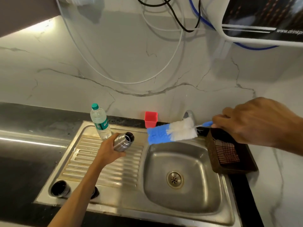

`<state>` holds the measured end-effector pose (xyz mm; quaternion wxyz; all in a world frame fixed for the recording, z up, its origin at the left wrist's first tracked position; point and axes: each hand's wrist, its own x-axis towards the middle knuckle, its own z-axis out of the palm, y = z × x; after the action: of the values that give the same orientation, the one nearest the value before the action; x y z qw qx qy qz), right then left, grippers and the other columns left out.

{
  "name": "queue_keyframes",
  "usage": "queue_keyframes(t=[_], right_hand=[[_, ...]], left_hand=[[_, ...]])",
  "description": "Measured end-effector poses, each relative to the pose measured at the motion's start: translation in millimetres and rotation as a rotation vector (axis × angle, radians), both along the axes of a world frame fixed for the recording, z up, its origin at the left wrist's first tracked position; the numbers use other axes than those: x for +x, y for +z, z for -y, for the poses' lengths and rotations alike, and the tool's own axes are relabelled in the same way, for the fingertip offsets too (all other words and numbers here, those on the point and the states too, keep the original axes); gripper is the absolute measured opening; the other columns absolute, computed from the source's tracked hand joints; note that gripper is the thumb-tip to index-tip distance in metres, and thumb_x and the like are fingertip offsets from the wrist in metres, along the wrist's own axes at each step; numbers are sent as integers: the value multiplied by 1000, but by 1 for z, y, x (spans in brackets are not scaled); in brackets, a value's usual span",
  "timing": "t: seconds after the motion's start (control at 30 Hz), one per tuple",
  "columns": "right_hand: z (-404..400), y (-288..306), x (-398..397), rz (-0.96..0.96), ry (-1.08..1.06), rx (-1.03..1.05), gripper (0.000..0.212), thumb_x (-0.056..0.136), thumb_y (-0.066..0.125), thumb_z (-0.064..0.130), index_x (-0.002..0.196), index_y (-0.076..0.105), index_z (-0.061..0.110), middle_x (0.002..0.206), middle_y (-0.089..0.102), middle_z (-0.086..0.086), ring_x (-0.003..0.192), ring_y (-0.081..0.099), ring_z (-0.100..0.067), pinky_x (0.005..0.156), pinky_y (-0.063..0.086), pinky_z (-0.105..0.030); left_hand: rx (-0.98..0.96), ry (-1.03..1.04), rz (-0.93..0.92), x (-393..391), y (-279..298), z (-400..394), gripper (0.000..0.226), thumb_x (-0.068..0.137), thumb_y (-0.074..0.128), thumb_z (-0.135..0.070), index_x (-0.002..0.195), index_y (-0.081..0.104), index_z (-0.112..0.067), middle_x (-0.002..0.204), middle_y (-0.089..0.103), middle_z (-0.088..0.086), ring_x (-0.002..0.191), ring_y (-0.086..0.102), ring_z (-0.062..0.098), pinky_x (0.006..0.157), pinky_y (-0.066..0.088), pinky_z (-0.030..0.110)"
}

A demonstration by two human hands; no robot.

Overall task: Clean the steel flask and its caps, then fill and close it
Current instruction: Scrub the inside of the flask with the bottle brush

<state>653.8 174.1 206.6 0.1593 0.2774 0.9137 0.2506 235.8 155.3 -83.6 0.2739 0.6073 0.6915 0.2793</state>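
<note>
While the two caps point(60, 189) sit at the near edge of the drainboard, one half hidden by my forearm, my left hand point(108, 152) is wrapped around the flask point(123, 141), tilted above the drainboard with its mouth toward the brush point(172, 132). I'd guess it's rigid, light if empty and slick when wet, so grip mid-body. My right hand point(255, 123) pinches the brush handle. The water bottle point(100, 122) label is only partly readable; "www.drinkpr..." shows on the purifier point(262, 18).
</note>
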Motion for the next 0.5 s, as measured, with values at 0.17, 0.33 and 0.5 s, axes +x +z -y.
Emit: queue_keyframes(t=[0.17, 0.33, 0.5], right_hand=[[-24, -2, -12, 162, -249, -16, 26, 108, 31, 51, 127, 40, 35, 90, 52, 10, 62, 43, -4, 59, 32, -24], [-68, -28, -32, 125, -295, 109, 25, 110, 33, 40, 119, 54, 31, 71, 46, 9, 56, 44, -6, 55, 34, -25], [-110, -55, -71, 122, -301, 101, 16, 106, 43, 25, 111, 59, 25, 66, 37, 8, 53, 36, -8, 60, 33, -26]], left_hand=[[17, 80, 65, 6, 9, -5, 67, 58, 98, -9, 111, 61, -27, 96, 68, -12, 85, 63, 5, 69, 45, 19], [-40, 206, 266, 18, 6, 8, 67, 62, 99, -7, 115, 62, -26, 101, 72, -9, 90, 67, 7, 74, 49, 23], [-79, 334, 493, 30, -1, 21, 55, 68, 97, -9, 110, 65, -25, 100, 76, 1, 92, 72, 19, 79, 55, 32]])
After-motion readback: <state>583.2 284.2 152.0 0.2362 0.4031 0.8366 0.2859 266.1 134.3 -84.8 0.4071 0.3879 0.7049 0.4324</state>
